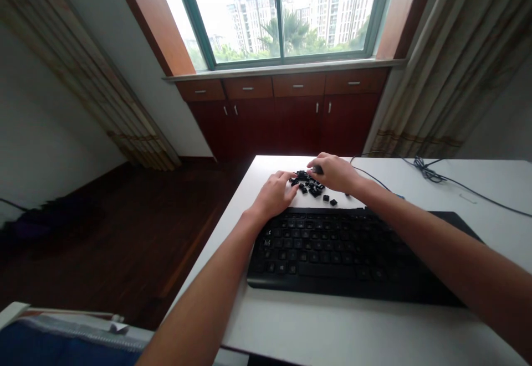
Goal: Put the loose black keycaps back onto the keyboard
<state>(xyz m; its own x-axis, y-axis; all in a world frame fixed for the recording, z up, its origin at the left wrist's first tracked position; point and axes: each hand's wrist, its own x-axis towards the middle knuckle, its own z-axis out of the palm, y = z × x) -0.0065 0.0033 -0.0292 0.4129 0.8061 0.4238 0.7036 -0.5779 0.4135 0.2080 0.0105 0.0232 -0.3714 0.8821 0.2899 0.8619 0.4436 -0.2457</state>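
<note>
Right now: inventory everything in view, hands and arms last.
keyboard: 1, black, on table
keycaps: several, loose, black, behind keyboard
small object: 1, dark, in right hand
cables: count unclear, dark, table's right
table: 1, white, under keyboard
window: 1, green frame, above cabinet
cabinet: 1, dark red, below window
curtains: 2, beige, flanking window
walls: several, pale, around window
buildings: several, pale, outside
trees: several, green, outside
floor: brown, left
fabric: 1, blue, bottom left
left hand: 1, bare, beside keycaps
right hand: 1, bare, behind keyboard
forearms: 2, bare, foreground
</note>
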